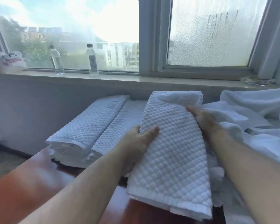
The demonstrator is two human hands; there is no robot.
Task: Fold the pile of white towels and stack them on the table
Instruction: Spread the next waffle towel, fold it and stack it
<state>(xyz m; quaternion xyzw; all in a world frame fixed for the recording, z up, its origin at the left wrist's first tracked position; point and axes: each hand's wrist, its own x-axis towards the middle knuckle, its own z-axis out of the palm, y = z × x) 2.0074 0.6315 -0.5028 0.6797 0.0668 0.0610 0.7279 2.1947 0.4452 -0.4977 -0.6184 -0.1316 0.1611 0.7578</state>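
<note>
You've got a folded white towel [171, 151] lifted over the near edge of the reddish wooden table [44, 180]. It's quilted in a small diamond pattern with a plain hem along the bottom. Your left hand [136, 143] grips its left edge with the thumb on top, and your right hand [202, 118] clamps the right edge. Behind it on the left sit two stacks of folded towels [87, 126] side by side, same quilting. To your right there's a loose heap of unfolded towels [257, 120]. Farther back, two clear water bottles [92, 60] stand on the windowsill [136, 80], but their labels are too blurry to read.
</note>
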